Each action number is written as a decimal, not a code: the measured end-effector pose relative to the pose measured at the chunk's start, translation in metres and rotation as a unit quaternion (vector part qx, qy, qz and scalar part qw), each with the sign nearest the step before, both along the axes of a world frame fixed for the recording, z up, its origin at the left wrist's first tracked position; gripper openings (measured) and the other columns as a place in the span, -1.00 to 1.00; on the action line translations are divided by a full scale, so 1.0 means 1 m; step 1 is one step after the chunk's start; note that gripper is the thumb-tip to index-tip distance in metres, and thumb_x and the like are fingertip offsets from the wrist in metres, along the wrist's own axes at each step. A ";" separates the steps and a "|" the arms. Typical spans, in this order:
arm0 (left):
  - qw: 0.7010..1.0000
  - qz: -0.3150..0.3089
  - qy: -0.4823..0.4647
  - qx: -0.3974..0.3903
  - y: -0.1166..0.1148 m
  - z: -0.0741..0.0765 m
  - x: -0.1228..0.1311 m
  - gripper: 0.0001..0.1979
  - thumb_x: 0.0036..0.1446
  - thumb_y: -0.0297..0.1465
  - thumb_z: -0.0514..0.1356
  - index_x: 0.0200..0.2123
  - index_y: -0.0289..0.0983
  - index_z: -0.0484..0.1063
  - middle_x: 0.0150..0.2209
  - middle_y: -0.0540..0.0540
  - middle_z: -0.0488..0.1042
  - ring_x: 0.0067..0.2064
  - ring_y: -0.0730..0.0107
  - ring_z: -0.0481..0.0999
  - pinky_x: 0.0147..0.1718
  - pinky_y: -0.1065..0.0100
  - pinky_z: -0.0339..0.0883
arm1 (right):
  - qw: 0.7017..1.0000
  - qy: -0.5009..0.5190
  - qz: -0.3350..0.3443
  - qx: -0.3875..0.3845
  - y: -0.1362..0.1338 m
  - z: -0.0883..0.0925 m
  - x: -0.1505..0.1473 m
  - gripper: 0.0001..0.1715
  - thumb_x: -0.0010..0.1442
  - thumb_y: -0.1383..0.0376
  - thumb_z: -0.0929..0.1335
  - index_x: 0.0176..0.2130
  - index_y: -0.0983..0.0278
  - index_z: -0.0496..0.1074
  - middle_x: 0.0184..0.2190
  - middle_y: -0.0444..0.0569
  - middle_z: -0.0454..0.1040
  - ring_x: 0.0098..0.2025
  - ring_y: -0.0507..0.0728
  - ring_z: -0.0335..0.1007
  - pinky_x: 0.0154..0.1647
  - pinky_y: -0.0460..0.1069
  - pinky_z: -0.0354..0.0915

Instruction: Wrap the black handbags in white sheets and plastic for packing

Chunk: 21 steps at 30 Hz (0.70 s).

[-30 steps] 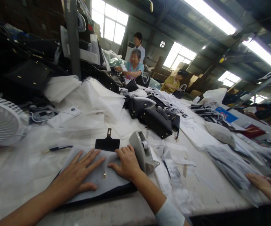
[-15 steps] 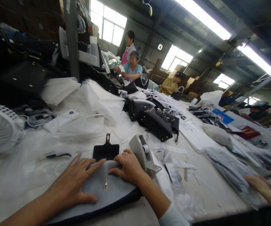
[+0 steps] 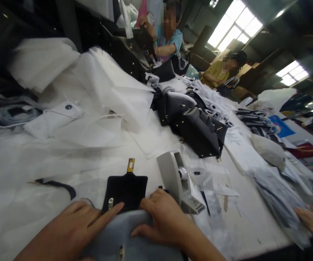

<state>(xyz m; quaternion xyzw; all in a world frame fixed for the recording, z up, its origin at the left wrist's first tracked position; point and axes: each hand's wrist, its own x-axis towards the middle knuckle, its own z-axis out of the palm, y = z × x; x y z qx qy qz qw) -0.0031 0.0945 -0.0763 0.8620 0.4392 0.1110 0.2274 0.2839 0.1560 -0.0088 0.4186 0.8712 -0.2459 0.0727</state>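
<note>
The black squarish flap (image 3: 127, 188) with gold metal tab (image 3: 130, 165) points away from the hands; the soft grey panel (image 3: 112, 236) runs lengthwise left to right, beneath and between them. Left hand (image 3: 66, 228): half open, index extended. Right hand (image 3: 168, 217): fingers curled at the panel's far edge. Grip of either: cannot tell. More flap shows than earlier.

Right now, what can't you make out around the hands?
All in the head view:
Grey piece: near end, cut off by the bottom edge.
Left hand: palm, hidden by its own back.
Right hand: fingertips, hidden by its own knuckles.
Black flap: lower part, partly hidden by the left forefinger.
Co-worker's hand: fingers, blurred.
</note>
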 end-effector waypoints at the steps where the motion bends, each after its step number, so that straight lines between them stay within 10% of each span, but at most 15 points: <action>1: 0.999 0.004 0.009 -0.039 0.007 0.001 -0.001 0.12 -0.15 0.23 0.39 0.44 0.08 0.09 -0.22 -0.05 0.59 -0.24 0.08 0.53 -0.21 0.19 0.32 | 1.000 -0.009 -0.011 -0.011 0.002 -0.003 -0.001 -0.28 0.20 -0.35 0.33 -0.19 0.22 0.49 -0.34 0.02 0.57 -0.24 0.26 0.52 -0.15 0.08 0.34; 9: 0.995 -0.023 -0.004 -0.101 0.019 0.003 0.000 0.14 -0.08 0.11 0.45 0.46 0.17 -0.08 -0.21 -0.07 0.59 -0.28 0.09 0.54 -0.24 0.17 0.36 | 0.997 0.023 -0.045 0.053 -0.016 -0.019 -0.007 -0.22 0.32 -0.12 0.39 0.32 0.25 0.29 -0.02 0.15 0.55 -0.04 0.36 0.47 0.06 0.27 0.38; 15: 0.994 -0.043 -0.035 -0.092 0.025 0.010 -0.001 0.23 -0.13 0.08 0.49 0.47 0.22 -0.19 -0.08 -0.03 0.62 -0.20 0.05 0.60 -0.19 0.14 0.42 | 0.987 0.103 0.079 0.099 -0.030 -0.012 0.002 -0.25 0.40 -0.04 0.34 0.41 0.19 0.15 0.47 0.05 0.07 0.48 0.33 -0.06 0.50 0.31 -0.07; 21: 0.998 0.008 -0.066 0.015 0.025 0.005 -0.005 -0.12 0.04 0.23 0.29 0.33 0.00 0.21 -0.04 -0.04 0.65 -0.10 0.06 0.64 -0.12 0.17 0.44 | 0.993 0.109 -0.010 0.044 -0.042 -0.012 -0.004 -0.27 0.41 -0.02 0.33 0.40 0.22 0.16 0.34 0.08 0.31 0.34 0.28 0.24 0.41 0.19 0.15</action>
